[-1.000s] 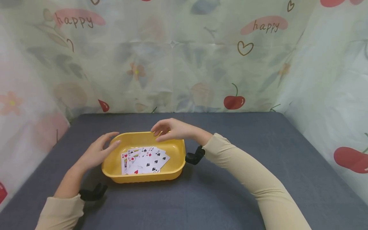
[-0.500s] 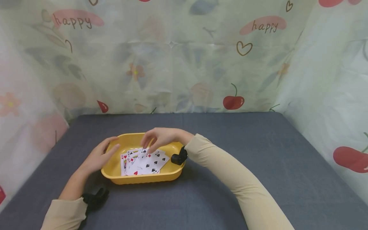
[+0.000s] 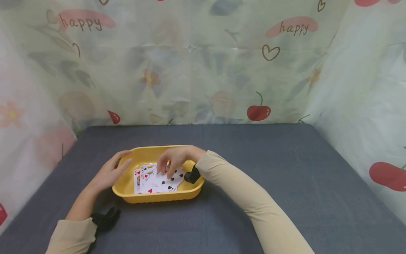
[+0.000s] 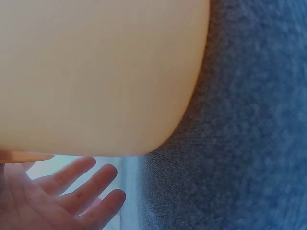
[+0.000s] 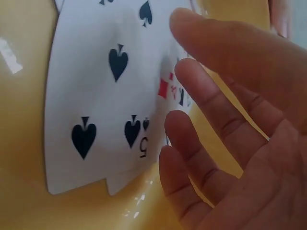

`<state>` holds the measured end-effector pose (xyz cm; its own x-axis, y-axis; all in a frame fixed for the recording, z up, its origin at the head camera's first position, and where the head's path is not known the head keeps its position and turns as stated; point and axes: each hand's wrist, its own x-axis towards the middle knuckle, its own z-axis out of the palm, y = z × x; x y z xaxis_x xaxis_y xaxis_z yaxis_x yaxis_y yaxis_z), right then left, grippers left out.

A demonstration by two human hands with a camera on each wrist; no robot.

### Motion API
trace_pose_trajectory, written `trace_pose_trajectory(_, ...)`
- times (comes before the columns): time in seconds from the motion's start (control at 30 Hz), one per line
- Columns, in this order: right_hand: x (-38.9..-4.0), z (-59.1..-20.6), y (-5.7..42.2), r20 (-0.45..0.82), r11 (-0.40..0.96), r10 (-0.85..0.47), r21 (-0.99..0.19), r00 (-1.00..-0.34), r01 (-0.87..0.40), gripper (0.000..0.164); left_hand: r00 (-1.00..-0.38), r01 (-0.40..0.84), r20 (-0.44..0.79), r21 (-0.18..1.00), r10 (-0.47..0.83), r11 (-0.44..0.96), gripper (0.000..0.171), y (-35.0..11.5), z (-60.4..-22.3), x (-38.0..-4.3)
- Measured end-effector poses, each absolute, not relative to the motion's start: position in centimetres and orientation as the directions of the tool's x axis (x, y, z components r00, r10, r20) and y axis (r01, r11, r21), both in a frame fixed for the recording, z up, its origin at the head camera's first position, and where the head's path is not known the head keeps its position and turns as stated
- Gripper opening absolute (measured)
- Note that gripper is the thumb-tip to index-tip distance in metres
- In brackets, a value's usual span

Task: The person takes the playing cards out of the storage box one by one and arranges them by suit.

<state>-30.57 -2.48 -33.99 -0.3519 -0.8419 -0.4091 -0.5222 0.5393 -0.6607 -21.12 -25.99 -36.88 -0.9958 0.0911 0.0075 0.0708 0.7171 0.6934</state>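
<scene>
A yellow plastic basin (image 3: 158,198) holds a fanned pile of playing cards (image 3: 152,184), with kings at its left side. Over the pile, inside the basin, is my right hand (image 3: 176,159), its fingers bent down. The right wrist view shows the five of spades (image 5: 96,105) on top, with the thumb and fingertips at the cards; no card is pinched, and whether they touch is unclear. At the basin's left end is my left hand (image 3: 108,172), thumb and fingers spread about the rim. Its fingers look straight in the left wrist view, beside the basin wall (image 4: 96,86).
The basin stands on a dark grey cloth-covered table (image 3: 253,158). A patterned curtain (image 3: 203,70) closes off the back and both sides. Black wrist cameras (image 3: 192,175) are strapped to both wrists; the right one hangs over the basin's right end.
My right hand has come down and left from above the basin's back rim to the cards. My left hand has shifted slightly at the left rim. The cards look unmoved.
</scene>
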Motion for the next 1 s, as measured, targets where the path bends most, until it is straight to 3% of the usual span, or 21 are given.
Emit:
trace_pose_trajectory(0.6,-29.5,-35.3,-3.3,-0.418,0.531,-0.842,-0.533,-0.34,-0.659,0.042,-0.997,0.045,-0.017,0.701,0.08,0.712,0.061,-25.9,-36.8,-21.1)
trace_pose_trajectory(0.8,-29.5,-34.9,-3.2,-0.433,0.567,-0.819,-0.506,-0.377,-0.65,0.032,-0.997,0.035,-0.026,0.701,0.075,0.712,0.062,-25.8,-36.8,-21.2)
trace_pose_trajectory(1.0,-29.9,-34.1,-2.5,-0.423,0.551,-0.831,-0.536,-0.361,-0.64,0.017,-0.997,0.028,-0.031,0.701,0.069,0.713,0.063,-25.8,-36.9,-21.2)
